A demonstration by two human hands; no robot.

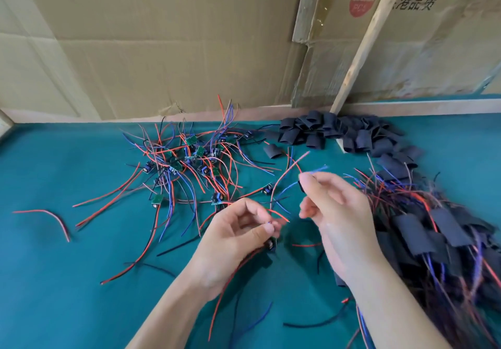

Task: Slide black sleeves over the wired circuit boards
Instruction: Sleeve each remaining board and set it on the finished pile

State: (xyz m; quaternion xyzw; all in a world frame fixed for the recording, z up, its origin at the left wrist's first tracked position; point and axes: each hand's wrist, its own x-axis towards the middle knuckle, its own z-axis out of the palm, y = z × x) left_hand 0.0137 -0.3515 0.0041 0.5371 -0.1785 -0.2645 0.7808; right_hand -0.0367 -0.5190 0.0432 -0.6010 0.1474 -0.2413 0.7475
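My left hand (238,235) pinches a small wired circuit board (271,245) just above the green table, its red and blue wires rising between my hands. My right hand (333,207) grips a black sleeve (302,186) near the wire tips; most of the sleeve is hidden by the fingers. A tangle of bare wired boards (189,159) lies at the table's middle. Empty black sleeves (339,132) are heaped at the back right. Boards with sleeves on them (433,232) pile up at the right.
The table has a green cover (67,281). Flattened cardboard (162,37) and a slanted wooden batten (363,39) close off the back. A single red wire (51,217) lies at the left, and loose black and red wires lie near my forearms.
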